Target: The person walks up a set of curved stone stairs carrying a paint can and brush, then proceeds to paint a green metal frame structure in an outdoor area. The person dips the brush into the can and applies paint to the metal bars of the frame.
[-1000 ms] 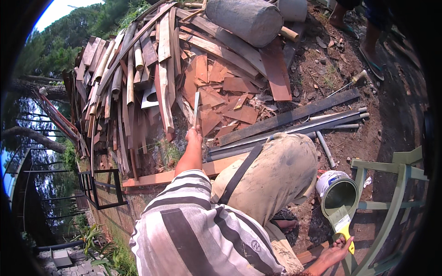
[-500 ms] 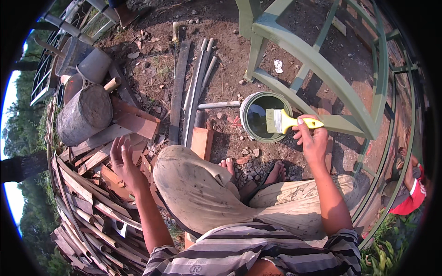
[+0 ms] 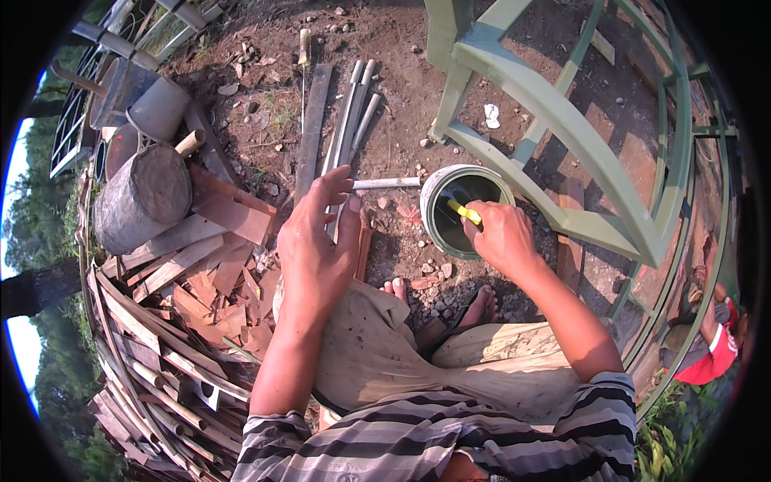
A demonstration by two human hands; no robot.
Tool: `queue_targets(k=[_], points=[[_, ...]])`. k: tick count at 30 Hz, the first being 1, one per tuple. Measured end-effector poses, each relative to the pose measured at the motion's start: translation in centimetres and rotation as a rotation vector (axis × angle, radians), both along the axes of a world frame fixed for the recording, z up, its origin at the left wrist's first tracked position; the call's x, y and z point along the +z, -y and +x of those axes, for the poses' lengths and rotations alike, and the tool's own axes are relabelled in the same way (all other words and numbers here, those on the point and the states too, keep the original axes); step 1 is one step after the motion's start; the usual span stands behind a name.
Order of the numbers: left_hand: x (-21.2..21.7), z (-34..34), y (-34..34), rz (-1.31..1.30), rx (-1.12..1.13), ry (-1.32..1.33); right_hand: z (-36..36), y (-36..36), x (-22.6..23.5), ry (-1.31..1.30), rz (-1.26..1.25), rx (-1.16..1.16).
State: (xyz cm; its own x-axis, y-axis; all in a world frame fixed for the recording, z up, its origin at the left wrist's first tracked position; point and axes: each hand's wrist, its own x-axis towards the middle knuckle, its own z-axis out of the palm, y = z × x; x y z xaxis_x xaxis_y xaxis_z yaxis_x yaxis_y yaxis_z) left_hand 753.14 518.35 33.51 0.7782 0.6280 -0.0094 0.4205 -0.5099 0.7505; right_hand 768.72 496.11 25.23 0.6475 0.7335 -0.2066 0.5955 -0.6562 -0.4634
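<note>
Over the right side of a round paint bucket (image 3: 428, 210), my right hand (image 3: 504, 237) grips the yellow handle of a paintbrush (image 3: 466, 213). The brush points down into the dark green paint, and its bristles cannot be made out. My left hand (image 3: 320, 241) is raised above my left knee with its fingers apart and nothing in it. It is nearest to some grey metal bars on the ground. Just beyond the bucket stands a pale green painted frame (image 3: 554, 108) with curved rails.
Grey buckets (image 3: 144, 197) lie at the left beside a heap of wood scraps (image 3: 173, 353). Grey bars (image 3: 361, 112) and a dark plank (image 3: 313, 120) lie on the dirt ahead. At the far right, another person in a red garment (image 3: 711, 357) is partly visible.
My right hand has moved left and turned the brush down into the bucket. My left hand has swung right and forward, from over the wood scraps to above my knee.
</note>
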Motion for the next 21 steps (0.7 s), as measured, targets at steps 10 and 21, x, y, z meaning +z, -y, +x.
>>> queue_targets(k=[10,21], points=[[-4.9,2.3,-2.2,0.215,-0.242,-0.679,1.2,1.5,-0.6,0.009,0.061,0.142],[0.4,-3.5,3.1,0.030,-0.481,-1.074,0.9,-0.8,2.3,-0.244,0.005,-0.329]])
